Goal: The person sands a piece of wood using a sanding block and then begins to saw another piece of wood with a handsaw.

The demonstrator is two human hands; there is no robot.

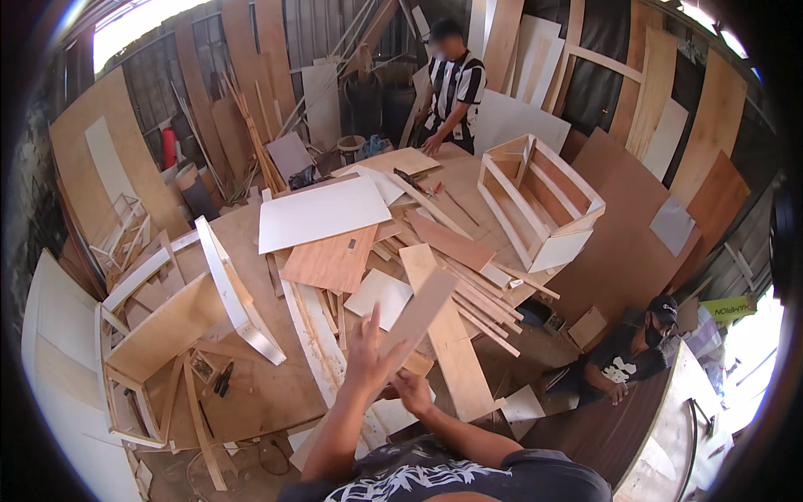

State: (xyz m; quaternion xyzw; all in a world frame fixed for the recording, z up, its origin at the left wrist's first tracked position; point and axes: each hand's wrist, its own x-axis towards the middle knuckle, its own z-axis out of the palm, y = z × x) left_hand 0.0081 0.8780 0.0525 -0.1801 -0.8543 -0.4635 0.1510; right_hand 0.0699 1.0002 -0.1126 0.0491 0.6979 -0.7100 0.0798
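One tan board (427,313) tilts — left hand (367,358) against it, fingers wide; right hand (412,392), fingers curled on its lower edge.

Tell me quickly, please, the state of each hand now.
Left hand: open, fingers spread, at the narrow board; whether it bears weight cannot be told.
Right hand: closed, holding the narrow board's lower end.
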